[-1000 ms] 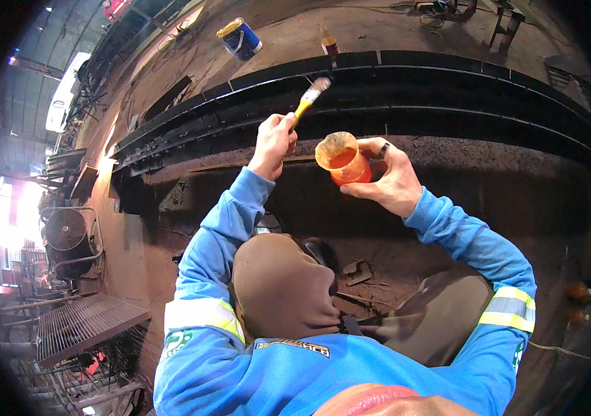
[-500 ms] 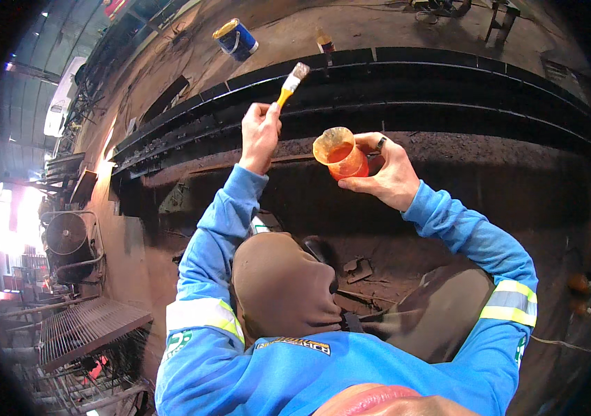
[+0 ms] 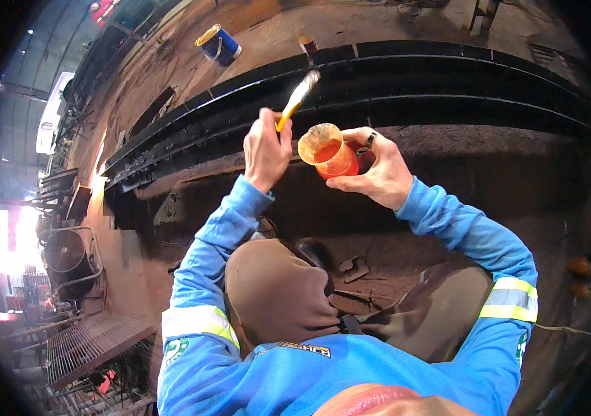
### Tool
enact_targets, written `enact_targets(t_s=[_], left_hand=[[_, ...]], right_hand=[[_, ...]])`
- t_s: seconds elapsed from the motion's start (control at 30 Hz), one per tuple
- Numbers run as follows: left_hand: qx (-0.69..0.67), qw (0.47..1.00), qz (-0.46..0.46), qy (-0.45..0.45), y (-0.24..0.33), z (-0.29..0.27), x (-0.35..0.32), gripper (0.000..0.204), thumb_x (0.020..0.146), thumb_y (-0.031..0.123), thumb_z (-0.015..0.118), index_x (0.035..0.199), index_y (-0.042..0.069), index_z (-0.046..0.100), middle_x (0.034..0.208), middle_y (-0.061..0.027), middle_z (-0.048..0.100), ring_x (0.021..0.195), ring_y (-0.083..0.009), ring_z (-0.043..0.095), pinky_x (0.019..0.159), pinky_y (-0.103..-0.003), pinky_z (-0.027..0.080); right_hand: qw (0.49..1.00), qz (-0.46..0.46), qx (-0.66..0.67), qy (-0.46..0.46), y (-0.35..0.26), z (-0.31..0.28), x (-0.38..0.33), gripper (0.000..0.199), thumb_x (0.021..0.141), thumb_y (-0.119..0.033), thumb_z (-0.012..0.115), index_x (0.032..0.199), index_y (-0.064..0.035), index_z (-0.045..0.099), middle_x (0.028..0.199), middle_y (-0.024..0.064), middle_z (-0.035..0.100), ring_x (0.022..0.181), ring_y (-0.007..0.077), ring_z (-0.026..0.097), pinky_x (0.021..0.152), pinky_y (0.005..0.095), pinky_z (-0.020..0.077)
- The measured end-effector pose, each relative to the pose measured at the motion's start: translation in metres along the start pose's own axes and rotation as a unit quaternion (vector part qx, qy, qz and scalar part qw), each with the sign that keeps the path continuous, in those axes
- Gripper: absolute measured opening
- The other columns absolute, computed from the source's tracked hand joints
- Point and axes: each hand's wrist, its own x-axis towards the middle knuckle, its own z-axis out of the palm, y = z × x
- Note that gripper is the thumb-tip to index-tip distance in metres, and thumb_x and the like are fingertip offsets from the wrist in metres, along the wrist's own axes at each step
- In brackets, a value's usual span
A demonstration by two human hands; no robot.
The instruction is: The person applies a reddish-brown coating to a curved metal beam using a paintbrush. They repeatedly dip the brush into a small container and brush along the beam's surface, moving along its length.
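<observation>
My left hand (image 3: 268,148) grips the yellow handle of a paintbrush (image 3: 299,98) between thumb and fingers. The pale bristles point up and to the right, in front of a long black steel beam (image 3: 406,76). To the right, my right hand (image 3: 378,168) is wrapped round a small orange cup (image 3: 335,161) with a flared, stained rim. Its mouth tilts toward the left, and reddish-orange liquid or residue shows inside. Brush and cup are apart.
Beyond the beam stand a blue bucket (image 3: 218,46) with a yellowish rim and a bottle (image 3: 307,44). A drum fan (image 3: 68,255) and a metal grating (image 3: 94,347) are at the left. My bent knee (image 3: 275,291) is below the hands.
My left hand has lowered slightly and turned, bringing the brush nearer the cup and tilting it more to the right. The cup has shifted a little left.
</observation>
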Motion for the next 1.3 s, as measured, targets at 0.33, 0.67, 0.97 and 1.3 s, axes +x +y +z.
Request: enact_targets(t_s=[0.33, 0.67, 0.97, 1.3], left_hand=[[0.002, 1.000, -0.007, -0.015, -0.019, 0.019, -0.018, 0.022, 0.089, 0.013, 0.065, 0.098, 0.002, 0.049, 0.081, -0.0227, 0.059, 0.074, -0.0397, 0.061, 0.063, -0.046, 0.049], [0.008, 1.000, 0.005, -0.006, -0.004, 0.026, 0.014, 0.024, 0.087, 0.013, 0.068, 0.096, 0.002, 0.048, 0.084, -0.0210, 0.061, 0.078, -0.0386, 0.062, 0.064, -0.046, 0.050], [-0.025, 0.999, -0.043, 0.014, 0.005, 0.034, 0.034, 0.026, 0.086, 0.011, 0.069, 0.098, 0.001, 0.048, 0.083, -0.0243, 0.064, 0.073, -0.0418, 0.064, 0.063, -0.046, 0.052], [-0.023, 0.999, -0.012, 0.018, 0.004, -0.041, 0.045, 0.023, 0.087, 0.019, 0.071, 0.093, -0.001, 0.062, 0.087, -0.0195, 0.067, 0.078, -0.0288, 0.068, 0.072, -0.037, 0.052]], right_hand=[[1.000, 0.011, -0.005, 0.006, -0.006, 0.002, 0.000, 0.064, 0.064, -0.018, 0.090, 0.119, -0.0018, 0.060, 0.113, 0.0115, 0.061, 0.103, 0.0213, 0.063, 0.092, 0.0323, 0.0525], [1.000, 0.008, -0.005, 0.005, -0.001, 0.002, 0.001, 0.066, 0.065, -0.018, 0.090, 0.121, -0.0028, 0.058, 0.115, 0.0123, 0.061, 0.103, 0.0215, 0.063, 0.092, 0.0328, 0.0522], [1.000, 0.004, -0.009, 0.002, 0.005, 0.005, 0.002, 0.066, 0.066, -0.020, 0.089, 0.122, -0.0032, 0.058, 0.113, 0.0108, 0.062, 0.100, 0.0199, 0.063, 0.092, 0.0320, 0.0519], [1.000, -0.007, 0.000, 0.029, 0.001, -0.003, 0.003, 0.066, 0.064, -0.021, 0.090, 0.121, -0.0036, 0.060, 0.109, 0.0088, 0.062, 0.095, 0.0165, 0.061, 0.083, 0.0287, 0.0510]])
